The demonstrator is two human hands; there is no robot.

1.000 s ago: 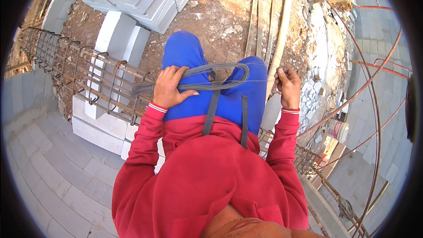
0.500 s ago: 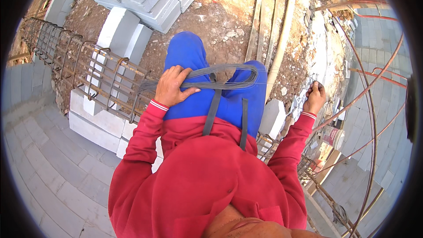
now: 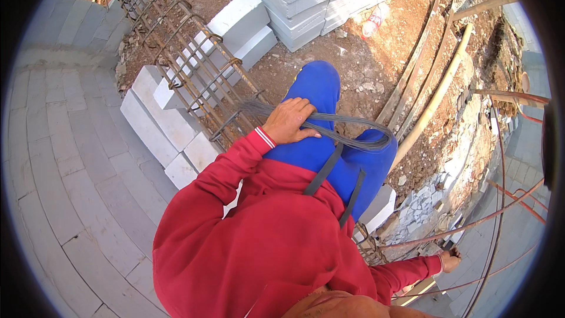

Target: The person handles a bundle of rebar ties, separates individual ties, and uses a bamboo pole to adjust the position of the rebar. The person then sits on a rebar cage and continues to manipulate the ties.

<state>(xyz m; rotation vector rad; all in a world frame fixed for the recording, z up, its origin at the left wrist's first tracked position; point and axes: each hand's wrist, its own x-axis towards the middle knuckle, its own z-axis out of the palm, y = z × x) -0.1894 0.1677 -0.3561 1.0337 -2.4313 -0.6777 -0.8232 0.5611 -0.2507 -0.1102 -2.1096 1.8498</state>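
A bundle of thin dark wire (image 3: 353, 142), bent into a long loop, lies across my blue-trousered thighs. My left hand (image 3: 288, 121) is wrapped round it near my left knee, thumb toward the loop. The bundle's other end sticks out past this hand over the rebar cage (image 3: 203, 75). Far to the lower right, my right arm is stretched out. My right hand (image 3: 451, 259) is closed there, its fingers curled. Something small and dark shows at the fingertips, too small to make out.
White blocks (image 3: 154, 103) lie beside and under the cage, with a larger block stack (image 3: 306, 12) ahead. A plastic bottle (image 3: 371, 25), planks and a pale pole (image 3: 438, 97) lie on the dirt. Reddish bars (image 3: 500, 209) cross near my right arm.
My right hand has moved down and outward to the right, away from the bundle. My left hand stays on the wire. The view has turned, so the scene appears rotated.
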